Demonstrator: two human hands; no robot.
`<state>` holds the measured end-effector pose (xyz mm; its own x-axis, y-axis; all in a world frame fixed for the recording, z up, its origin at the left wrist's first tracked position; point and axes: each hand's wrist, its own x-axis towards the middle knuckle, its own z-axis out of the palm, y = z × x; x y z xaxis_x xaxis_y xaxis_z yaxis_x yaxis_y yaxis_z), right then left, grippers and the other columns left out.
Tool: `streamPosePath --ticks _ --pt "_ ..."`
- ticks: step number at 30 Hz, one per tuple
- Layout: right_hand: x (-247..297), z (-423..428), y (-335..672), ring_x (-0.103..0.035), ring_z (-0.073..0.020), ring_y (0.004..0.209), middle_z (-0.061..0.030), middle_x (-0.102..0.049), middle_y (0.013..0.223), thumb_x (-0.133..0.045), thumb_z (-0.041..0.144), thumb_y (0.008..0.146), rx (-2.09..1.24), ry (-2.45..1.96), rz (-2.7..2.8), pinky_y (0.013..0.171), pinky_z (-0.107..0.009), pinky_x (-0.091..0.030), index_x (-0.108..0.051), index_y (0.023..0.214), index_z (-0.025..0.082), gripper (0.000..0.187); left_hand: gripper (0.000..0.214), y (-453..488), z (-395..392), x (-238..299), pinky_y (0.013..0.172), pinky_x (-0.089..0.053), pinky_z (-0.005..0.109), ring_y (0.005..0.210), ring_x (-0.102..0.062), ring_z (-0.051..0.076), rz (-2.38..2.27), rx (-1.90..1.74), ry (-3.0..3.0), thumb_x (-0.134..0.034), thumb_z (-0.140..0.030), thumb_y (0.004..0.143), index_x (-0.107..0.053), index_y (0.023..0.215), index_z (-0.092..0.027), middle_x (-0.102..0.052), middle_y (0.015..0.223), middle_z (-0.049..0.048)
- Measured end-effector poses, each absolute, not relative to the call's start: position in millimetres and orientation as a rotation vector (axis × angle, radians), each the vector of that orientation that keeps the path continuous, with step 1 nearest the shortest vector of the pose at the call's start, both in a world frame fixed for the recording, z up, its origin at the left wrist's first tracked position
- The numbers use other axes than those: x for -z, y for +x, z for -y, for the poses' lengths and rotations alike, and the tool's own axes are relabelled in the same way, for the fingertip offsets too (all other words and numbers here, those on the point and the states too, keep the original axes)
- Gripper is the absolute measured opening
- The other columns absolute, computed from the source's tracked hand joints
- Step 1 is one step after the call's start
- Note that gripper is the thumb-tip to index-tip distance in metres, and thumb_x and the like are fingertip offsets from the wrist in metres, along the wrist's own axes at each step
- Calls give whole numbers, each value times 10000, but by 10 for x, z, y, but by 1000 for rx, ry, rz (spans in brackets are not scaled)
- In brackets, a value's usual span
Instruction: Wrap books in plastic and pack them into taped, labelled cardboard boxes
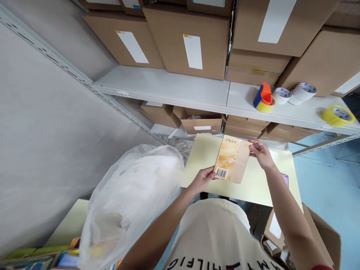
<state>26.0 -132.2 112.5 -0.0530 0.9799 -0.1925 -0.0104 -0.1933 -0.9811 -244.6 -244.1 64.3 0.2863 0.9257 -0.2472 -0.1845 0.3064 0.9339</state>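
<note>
A thin book point(229, 159) with an orange-and-cream cover and a barcode at its lower left is held up over a pale yellow table point(202, 150). My left hand point(203, 178) pinches its lower left corner, thumb on the cover. At the upper right edge, my right hand point(261, 153) grips the book between thumb and fingers. Behind my right forearm, part of a phone point(285, 180) shows on the table. A white paper point(273, 155) lies near my right wrist.
A large clear plastic bag point(135, 187) with white contents bulges at the left. Ahead, a grey metal shelf point(168, 84) bears cardboard boxes point(191, 41), a tape dispenser point(264, 98) and tape rolls point(337, 115). An open carton point(323, 232) stands at lower right.
</note>
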Motion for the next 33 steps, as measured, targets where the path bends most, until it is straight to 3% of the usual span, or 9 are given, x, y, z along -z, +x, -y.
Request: streamPosePath --ticks 3,6,12,15,19,23,26,29,33 --pt "-1140 1350 297 -630 -146 712 25 -689 817 -751 412 686 -1422 -1328 1181 632 -309 -574 -712 1047 278 387 501 -2439 2455 -632 857 -552 330 919 -695 196 -987 -914 887 -728 -572 780 -741 1127 -212 -751 1082 71" --pt "-1173 1371 337 -657 -197 856 -15 -731 1071 -637 331 691 -1470 -1339 1273 661 -320 -565 -742 1053 285 380 513 -2426 2468 -595 857 -544 333 926 -683 195 -943 -937 748 -752 -561 766 -736 1134 -205 -740 1093 83" --pt "-1316 1320 449 -587 -286 1235 -13 -686 1302 -537 233 670 -1488 -1029 1697 1018 -435 -467 -731 1154 295 525 508 -2367 2469 -555 830 -517 326 937 -661 201 -835 -957 479 -836 -489 705 -736 1097 -183 -714 1130 116" --pt "-1379 1284 460 -588 -281 1249 -16 -658 1346 -552 243 724 -1504 -859 1824 1035 -441 -463 -684 1238 313 536 479 -2327 2480 -547 808 -516 301 868 -656 173 -795 -930 383 -857 -473 681 -742 1041 -180 -725 1044 98" --pt "-1445 1257 378 -650 -259 1094 -74 -701 1198 -622 310 842 -1293 -895 1991 944 -424 -518 -685 1210 299 374 464 -2277 2504 -503 807 -508 276 813 -642 154 -831 -890 381 -843 -506 676 -746 988 -177 -721 914 57" --pt "-1502 1224 263 -633 -237 983 -92 -665 1021 -658 422 872 -1031 -897 2092 914 -429 -523 -751 979 264 213 513 -2248 2515 -500 850 -497 310 958 -650 218 -909 -840 526 -795 -561 702 -744 1050 -187 -735 1036 74" --pt "-1516 1208 208 -650 -222 924 -89 -675 987 -639 513 873 -1148 -909 2053 844 -396 -555 -731 907 233 297 652 -2254 2504 -593 921 -484 374 1088 -641 288 -937 -812 622 -703 -688 729 -725 1138 -181 -725 1152 103" --pt "-1513 1212 172 -659 -193 751 -48 -692 819 -614 585 856 -1330 -1040 1964 699 -344 -581 -699 900 213 384 818 -2277 2472 -751 988 -464 430 1161 -626 333 -849 -829 751 -529 -819 765 -693 1229 -166 -705 1219 144" --pt "-1536 1247 84 -664 -189 651 -29 -700 741 -653 606 797 -1354 -1187 1870 583 -311 -577 -713 888 203 418 669 -2285 2418 -897 955 -489 366 1065 -666 281 -1046 -912 1121 -710 -643 744 -703 1214 -167 -737 1137 115"
